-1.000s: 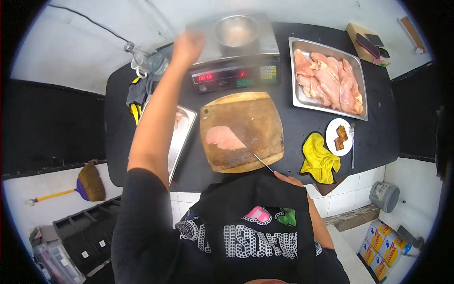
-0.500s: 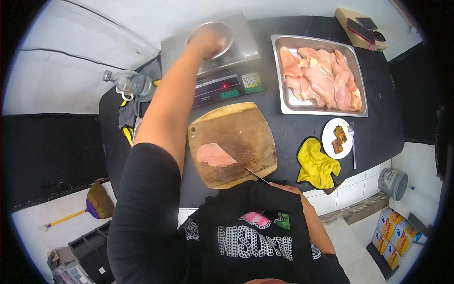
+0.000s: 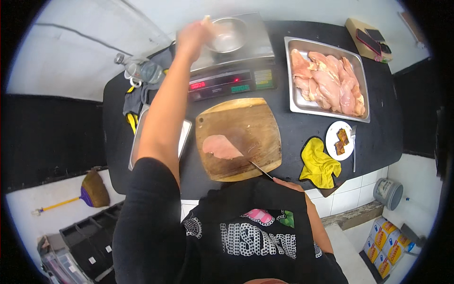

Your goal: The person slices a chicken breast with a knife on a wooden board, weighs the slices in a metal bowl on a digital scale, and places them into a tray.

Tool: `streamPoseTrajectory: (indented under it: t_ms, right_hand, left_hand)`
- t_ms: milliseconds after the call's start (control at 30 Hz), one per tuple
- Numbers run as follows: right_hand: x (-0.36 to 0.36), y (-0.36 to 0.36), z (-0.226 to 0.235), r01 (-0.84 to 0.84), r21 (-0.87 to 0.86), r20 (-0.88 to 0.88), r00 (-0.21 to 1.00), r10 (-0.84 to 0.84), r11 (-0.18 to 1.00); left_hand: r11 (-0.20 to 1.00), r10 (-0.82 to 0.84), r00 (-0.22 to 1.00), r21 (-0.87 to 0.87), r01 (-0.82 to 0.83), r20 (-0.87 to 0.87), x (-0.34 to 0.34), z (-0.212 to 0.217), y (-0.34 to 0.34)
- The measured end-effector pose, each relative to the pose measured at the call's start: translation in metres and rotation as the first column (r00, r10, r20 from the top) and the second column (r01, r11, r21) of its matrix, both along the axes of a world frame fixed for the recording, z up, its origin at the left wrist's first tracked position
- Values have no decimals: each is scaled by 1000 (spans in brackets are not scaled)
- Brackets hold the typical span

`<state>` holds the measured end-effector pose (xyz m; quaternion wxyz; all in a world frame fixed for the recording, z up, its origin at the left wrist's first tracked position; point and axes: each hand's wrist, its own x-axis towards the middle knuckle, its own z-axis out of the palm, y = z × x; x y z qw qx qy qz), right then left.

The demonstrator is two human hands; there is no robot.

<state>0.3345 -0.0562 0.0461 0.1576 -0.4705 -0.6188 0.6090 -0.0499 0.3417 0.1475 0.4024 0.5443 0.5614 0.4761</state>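
My left hand [image 3: 193, 39] is raised at the left rim of a round metal bowl [image 3: 226, 43] on a digital scale [image 3: 236, 75]. Its fingers are closed on a pale pink piece of raw chicken [image 3: 207, 22], blurred by motion. Low by my body, my right hand [image 3: 287, 184] grips a knife [image 3: 259, 169], its handle mostly covered. The blade points up and left over the near right part of a wooden cutting board [image 3: 239, 113]. One slice of raw chicken breast [image 3: 221, 146] lies flat on that board, its narrow end close to the knife tip.
A steel tray [image 3: 326, 115] of raw chicken stands at the right. Nearer are a yellow cloth [image 3: 318, 163], a plate [image 3: 333, 137] with brown pieces and a fork [image 3: 354, 151]. Another metal tray [image 3: 185, 135] lies under my left forearm; a plastic bottle [image 3: 150, 72] is behind it.
My left hand has come up out of the bowl and moved left with the chicken piece. Red digits now show on the scale. My right hand still holds the knife by the board.
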Motion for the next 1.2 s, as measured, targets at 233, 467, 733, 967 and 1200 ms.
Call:
streamPoseTrajectory:
  t_ms: [233, 467, 733, 967, 1200]
  right_hand:
    - [-1, -6, -32, 29, -113, -114, 993, -42, 993]
    - [79, -27, -213, -2, -608, 48, 998, 38, 794]
    - [17, -13, -48, -49, -79, 56, 997, 53, 996]
    - [-72, 16, 19, -78, 363, 262, 965, -22, 928]
    - [-121, 29, 10, -145, 402, 360, 933, -10, 904]
  left_hand:
    - [986, 164, 798, -122, -114, 581, -127, 22, -210]
    - [733, 529, 783, -290, -616, -327, -212, -48, -383]
    - [709, 632, 383, 305, -635, -673, -191, -63, -405]
    - [954, 152, 754, 295, 58, -638, -37, -98, -335]
    - [988, -25, 775, 101, 114, -631, 6, -134, -315]
